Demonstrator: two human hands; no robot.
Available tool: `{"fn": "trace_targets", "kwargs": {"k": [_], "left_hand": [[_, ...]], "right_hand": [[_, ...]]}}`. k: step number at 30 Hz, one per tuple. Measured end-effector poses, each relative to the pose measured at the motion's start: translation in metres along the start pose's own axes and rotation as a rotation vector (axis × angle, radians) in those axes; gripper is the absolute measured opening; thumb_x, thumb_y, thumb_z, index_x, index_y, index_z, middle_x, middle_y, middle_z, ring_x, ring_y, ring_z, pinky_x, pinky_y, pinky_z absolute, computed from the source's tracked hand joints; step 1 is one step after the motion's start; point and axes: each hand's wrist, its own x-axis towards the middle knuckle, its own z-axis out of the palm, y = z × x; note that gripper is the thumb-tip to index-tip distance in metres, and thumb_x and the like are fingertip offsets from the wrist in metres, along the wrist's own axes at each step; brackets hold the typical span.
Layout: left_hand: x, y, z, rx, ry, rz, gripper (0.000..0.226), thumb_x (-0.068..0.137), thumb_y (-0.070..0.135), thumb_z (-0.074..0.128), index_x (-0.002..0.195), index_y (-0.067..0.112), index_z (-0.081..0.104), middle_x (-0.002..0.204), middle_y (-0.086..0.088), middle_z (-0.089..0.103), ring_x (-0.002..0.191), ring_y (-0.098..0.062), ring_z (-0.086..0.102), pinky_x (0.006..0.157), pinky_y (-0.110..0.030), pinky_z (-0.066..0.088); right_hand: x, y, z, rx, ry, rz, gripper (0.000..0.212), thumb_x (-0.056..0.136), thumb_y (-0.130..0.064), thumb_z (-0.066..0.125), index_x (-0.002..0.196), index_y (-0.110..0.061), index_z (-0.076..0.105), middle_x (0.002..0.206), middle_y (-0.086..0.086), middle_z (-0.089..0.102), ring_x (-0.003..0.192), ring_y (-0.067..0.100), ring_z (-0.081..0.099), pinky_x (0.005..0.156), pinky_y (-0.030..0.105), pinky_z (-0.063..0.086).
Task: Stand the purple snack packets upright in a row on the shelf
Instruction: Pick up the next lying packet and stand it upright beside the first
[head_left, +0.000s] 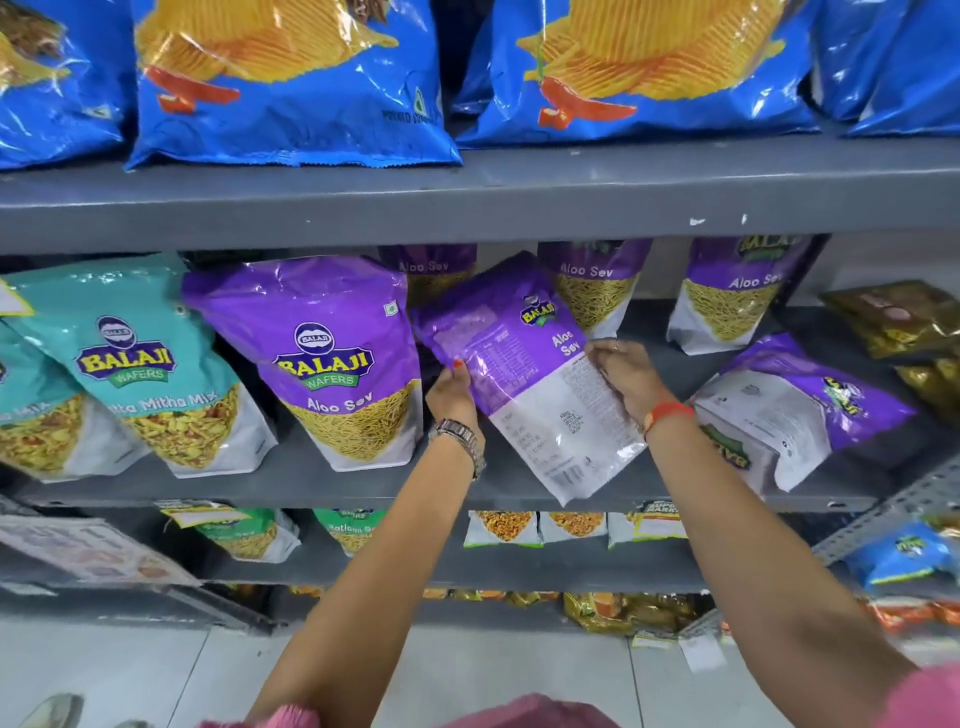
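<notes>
— Purple packet (524, 364) first, since it's nearest: where is it?

— Off the board, tilted, back face toward the camera, its bottom corner hanging past the front lip of the middle shelf (363, 491). The left hand (451, 395) pinches its left edge, the right hand (626, 379) clasps its right edge, so both are closed on the one bag.

— And beyond it?

— Just left, a front-facing purple packet (337, 364) stands upright. To the right, another purple one (800, 410) lies toppled on its side. Further back, three more (737, 296) stand against the rear wall, partly hidden.

— What could spoil this?

— My guess: the film looks slick (it glints under the lights), and a grip on the edges alone may let it slide out. Set down facing backward, or without the base spread flat, it would likely lean into its standing neighbour and tip it. The toppled bag also crowds the gap on the right, and the overhanging corner could catch the lip
</notes>
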Motion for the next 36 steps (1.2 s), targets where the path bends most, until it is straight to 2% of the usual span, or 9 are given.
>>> {"fn": "trace_targets", "kwargs": {"k": [3, 6, 9, 16, 20, 23, 26, 30, 36], "left_hand": [[-0.003, 0.024, 0.006, -0.154, -0.017, 0.108, 0.026, 0.093, 0.014, 0.045, 0.07, 0.012, 0.057, 0.064, 0.001, 0.054, 0.058, -0.007, 0.049, 0.068, -0.018, 0.044], [0.001, 0.032, 0.01, -0.329, -0.047, 0.175, 0.018, 0.09, 0.0, 0.048, 0.078, -0.002, 0.061, 0.056, 0.009, 0.054, 0.044, 0.008, 0.05, 0.055, -0.004, 0.041], [0.003, 0.039, 0.013, -0.343, -0.026, 0.208, 0.029, 0.088, 0.002, 0.051, 0.112, -0.014, 0.055, 0.063, 0.01, 0.06, 0.051, 0.007, 0.052, 0.054, 0.0, 0.041], [0.006, 0.047, 0.012, -0.388, -0.006, 0.151, 0.035, 0.086, 0.003, 0.055, 0.119, -0.01, 0.053, 0.104, -0.008, 0.07, 0.089, -0.014, 0.053, 0.062, -0.002, 0.044], [0.001, 0.048, 0.013, -0.369, -0.024, 0.192, 0.035, 0.085, -0.001, 0.055, 0.119, -0.011, 0.052, 0.129, -0.024, 0.055, 0.093, -0.016, 0.052, 0.069, -0.007, 0.047], [0.0, 0.044, 0.014, -0.234, -0.075, 0.279, 0.041, 0.085, -0.003, 0.055, 0.125, -0.008, 0.048, 0.129, -0.026, 0.054, 0.096, -0.024, 0.059, 0.076, -0.013, 0.047], [-0.004, 0.033, 0.015, -0.021, -0.042, 0.321, 0.057, 0.078, -0.001, 0.064, 0.13, 0.003, 0.042, 0.13, -0.022, 0.052, 0.118, -0.033, 0.052, 0.093, -0.031, 0.042], [-0.031, 0.011, 0.015, 0.309, 0.105, 0.55, 0.06, 0.07, 0.016, 0.074, 0.121, 0.008, 0.045, 0.127, -0.015, 0.048, 0.117, -0.03, 0.046, 0.094, -0.039, 0.042], [-0.052, -0.006, 0.034, 0.282, -0.281, 0.679, 0.076, 0.062, 0.02, 0.081, 0.125, 0.009, 0.041, 0.125, -0.006, 0.042, 0.11, -0.012, 0.045, 0.09, -0.012, 0.035]], "right_hand": [[-0.009, -0.008, 0.003, 0.161, 0.086, -0.023, 0.022, 0.09, -0.001, 0.05, 0.075, -0.009, 0.064, 0.049, -0.009, 0.061, 0.038, -0.001, 0.049, 0.048, 0.016, 0.041], [-0.017, -0.011, 0.005, 0.284, 0.138, -0.079, 0.034, 0.091, 0.005, 0.045, 0.066, -0.016, 0.054, 0.054, -0.004, 0.057, 0.039, -0.005, 0.05, 0.045, 0.006, 0.041], [-0.025, -0.006, 0.007, 0.331, 0.153, -0.111, 0.032, 0.091, 0.003, 0.045, 0.07, -0.019, 0.053, 0.072, -0.002, 0.052, 0.063, 0.002, 0.05, 0.06, 0.013, 0.042], [-0.034, -0.002, 0.015, 0.347, 0.201, -0.214, 0.012, 0.091, 0.003, 0.047, 0.095, -0.006, 0.054, 0.078, -0.004, 0.053, 0.073, 0.003, 0.05, 0.062, 0.001, 0.043], [-0.036, 0.002, 0.014, 0.376, 0.192, -0.196, 0.023, 0.092, 0.002, 0.044, 0.079, -0.014, 0.055, 0.077, -0.004, 0.052, 0.073, 0.005, 0.048, 0.073, 0.011, 0.043], [-0.038, 0.009, 0.008, 0.42, 0.15, -0.139, 0.026, 0.093, -0.003, 0.045, 0.077, -0.021, 0.056, 0.081, -0.003, 0.055, 0.077, 0.009, 0.051, 0.079, 0.028, 0.044], [-0.046, 0.007, 0.003, 0.469, 0.112, -0.122, 0.025, 0.093, -0.003, 0.045, 0.078, -0.019, 0.056, 0.085, -0.003, 0.058, 0.082, 0.012, 0.056, 0.08, 0.028, 0.049], [-0.059, 0.011, -0.002, 0.5, 0.065, -0.095, 0.017, 0.091, -0.008, 0.051, 0.079, -0.017, 0.059, 0.09, 0.001, 0.063, 0.087, 0.018, 0.061, 0.089, 0.036, 0.05], [-0.073, 0.025, 0.001, 0.454, -0.01, -0.089, 0.027, 0.095, -0.011, 0.041, 0.121, -0.011, 0.05, 0.09, 0.003, 0.064, 0.08, 0.015, 0.061, 0.075, 0.024, 0.053]]}}
